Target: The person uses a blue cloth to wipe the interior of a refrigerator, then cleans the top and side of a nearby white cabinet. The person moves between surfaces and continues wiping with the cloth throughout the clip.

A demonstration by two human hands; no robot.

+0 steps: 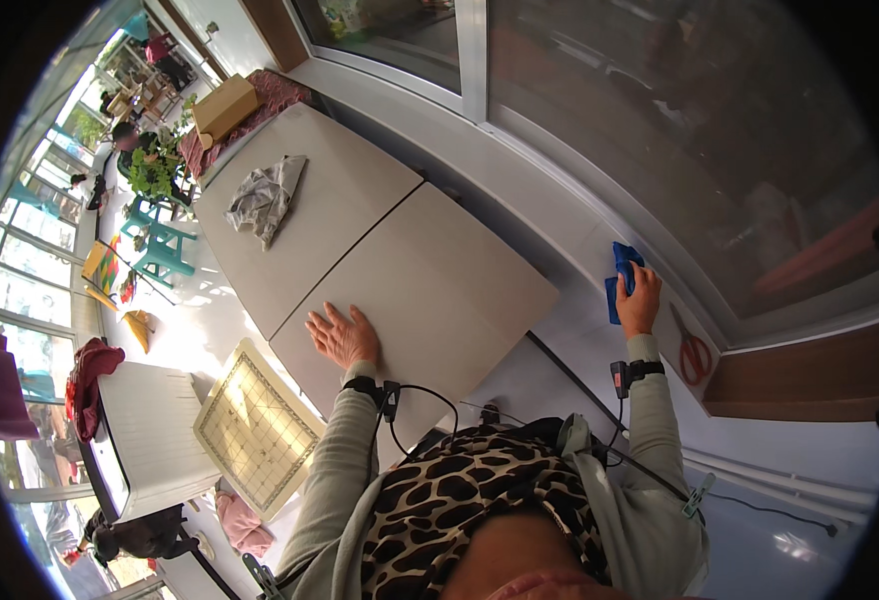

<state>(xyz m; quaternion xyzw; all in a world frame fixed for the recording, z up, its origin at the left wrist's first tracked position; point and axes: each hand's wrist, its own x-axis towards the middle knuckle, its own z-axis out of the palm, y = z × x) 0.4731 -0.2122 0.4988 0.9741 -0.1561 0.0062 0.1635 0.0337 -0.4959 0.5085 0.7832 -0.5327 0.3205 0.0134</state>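
My right hand (639,300) grips a bunched blue cloth (624,259) on the white window sill (559,202), close to the frame of the sliding window. Part of the cloth hangs out on either side of my fingers. Scissors with red handles (694,358) lie on the sill just beyond my right wrist. Palm down and fingers spread, my left hand (345,336) rests on the pale folding table (439,277) and holds nothing. A crumpled grey cloth (265,198) lies on the far half of that table, past the dark seam.
A wooden box (226,109) sits on a red patterned cloth at the far end. Teal stools (158,244) and a potted plant (152,171) stand left of the table. A yellow patterned panel (263,427) stands near my left arm. Several people are farther off. Cables run from both wrists.
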